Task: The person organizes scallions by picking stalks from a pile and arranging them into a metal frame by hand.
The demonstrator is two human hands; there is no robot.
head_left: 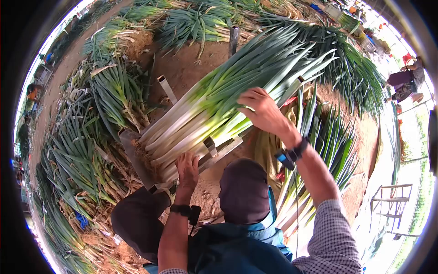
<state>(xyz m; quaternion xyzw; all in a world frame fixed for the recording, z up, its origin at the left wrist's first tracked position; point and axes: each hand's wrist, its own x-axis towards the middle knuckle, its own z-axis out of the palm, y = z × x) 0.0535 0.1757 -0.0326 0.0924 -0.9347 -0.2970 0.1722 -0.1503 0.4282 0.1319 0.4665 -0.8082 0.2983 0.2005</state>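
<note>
A thick bundle of long green onions (219,93) lies slantwise across a metal rack (223,153). Its white stalks and roots point to the lower left, its green leaves to the upper right. My left hand (187,171) lies on the white stalks near the root end, with fingers stretched out. Over the green part, my right hand (261,110) has loosely bent fingers, with thumb and fingertips apart. Nothing shows between them. The root ends sit against a metal end plate (137,157) of the rack.
Piles of green onions (73,155) lie on the left, more green onions (196,25) at the back and others (331,146) on my right. Metal posts (233,39) rise from the rack. A metal frame (392,201) stands far right. Another person (406,80) is at the right edge.
</note>
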